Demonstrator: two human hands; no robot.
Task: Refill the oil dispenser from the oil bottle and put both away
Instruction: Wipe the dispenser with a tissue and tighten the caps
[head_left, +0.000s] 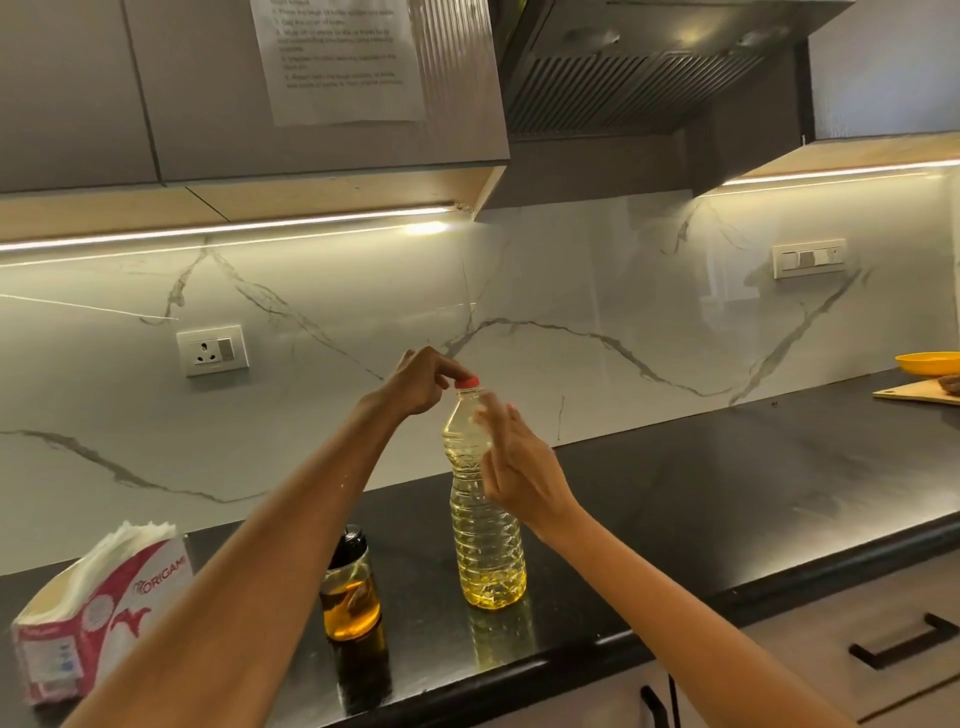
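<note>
Left hand (421, 382) atop oil bottle (485, 525) (upright)

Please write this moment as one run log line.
left hand: pinches red cap | right hand: open beside oil bottle | dispenser: on counter

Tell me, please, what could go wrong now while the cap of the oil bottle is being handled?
1. The left hand pinches the red cap, but the right hand is open beside the oil bottle, not gripping it; the tall bottle might tip.
2. The oil dispenser stands close under the left forearm; a lowered arm could knock it.
</note>
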